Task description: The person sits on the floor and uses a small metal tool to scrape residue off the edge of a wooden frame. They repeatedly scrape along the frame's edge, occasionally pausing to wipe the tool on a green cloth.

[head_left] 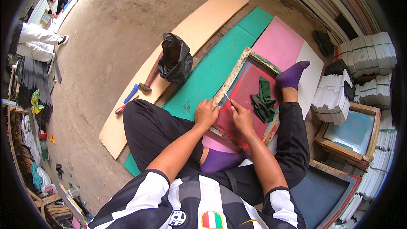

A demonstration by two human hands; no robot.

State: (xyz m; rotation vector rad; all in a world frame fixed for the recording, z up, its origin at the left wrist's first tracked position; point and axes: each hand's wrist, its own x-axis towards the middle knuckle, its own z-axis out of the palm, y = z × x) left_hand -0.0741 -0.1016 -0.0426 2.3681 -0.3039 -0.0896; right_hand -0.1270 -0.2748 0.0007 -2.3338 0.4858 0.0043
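Note:
A wooden screen printing frame (263, 62) with red-stained mesh lies tilted across the boards between my legs. My left hand (206, 114) is closed on its left rail, fingers bent over the wood. In my right hand (242, 119) is a thin metal-shafted tool (227, 97), pinched between thumb and fingers. The tool's tip points at the inner side of that rail, close to my left fingers; its handle is hidden in my grip. A crumpled dark green cloth (263, 101) rests on the mesh, right of my right hand.
Left of my knee, a hammer (146, 85), a blue-handled tool (131, 94) and a red-handled tool (121, 109) lie beside a black plastic bag (174, 59). White bundled stacks (333, 97) and more frames (369, 144) line my right. A person in white trousers (38, 38) is far left.

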